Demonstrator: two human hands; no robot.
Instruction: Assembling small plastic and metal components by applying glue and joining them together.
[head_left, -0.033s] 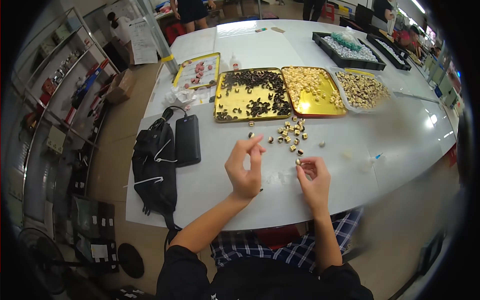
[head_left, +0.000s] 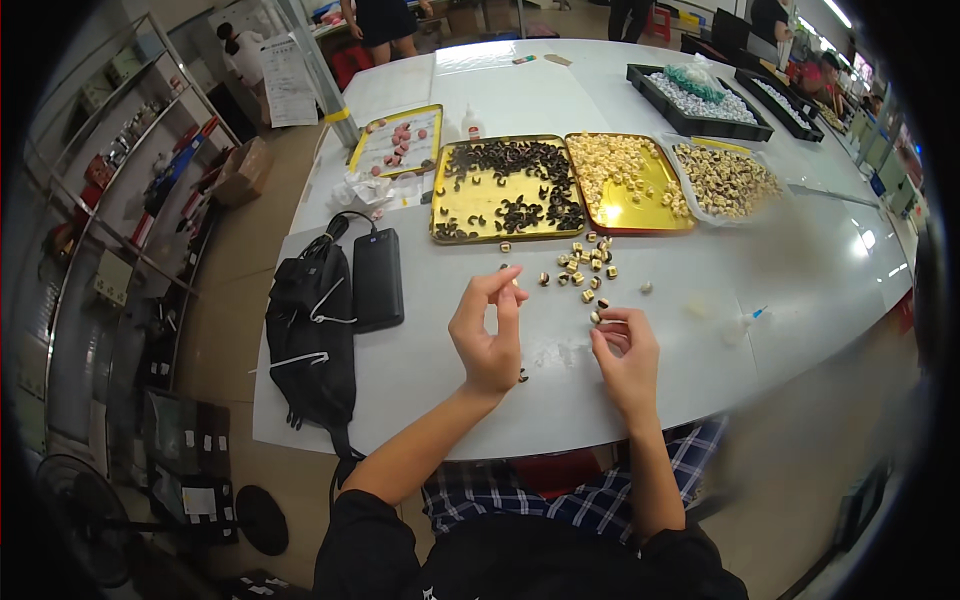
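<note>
My left hand [head_left: 486, 335] is raised over the table's near part, thumb and forefinger pinched together; a small pale bit seems to show at their tips, too small to name. To its right, my right hand [head_left: 631, 358] holds a small cream-and-dark bead [head_left: 596, 317] at the tips of its thumb and forefinger. Just beyond my hands lies a loose group of cream-and-black beads [head_left: 574, 264]. One more bead [head_left: 522, 376] is partly hidden by my left wrist. A gold tray [head_left: 497, 203] holds black curved pieces, and another gold tray [head_left: 640, 208] holds cream pieces.
A clear container [head_left: 718, 217] of finished-looking two-tone beads stands at the right. On the left lie a black power bank [head_left: 377, 280] and a black bag [head_left: 312, 345] with cables. Farther back are a tray of pink pieces [head_left: 400, 148] and a black crate [head_left: 690, 118] with white pieces.
My right fingertips have shifted slightly around the bead. The bead by my left wrist shows more, and one beyond my left fingertips is now more hidden. Otherwise the scene is almost the same.
</note>
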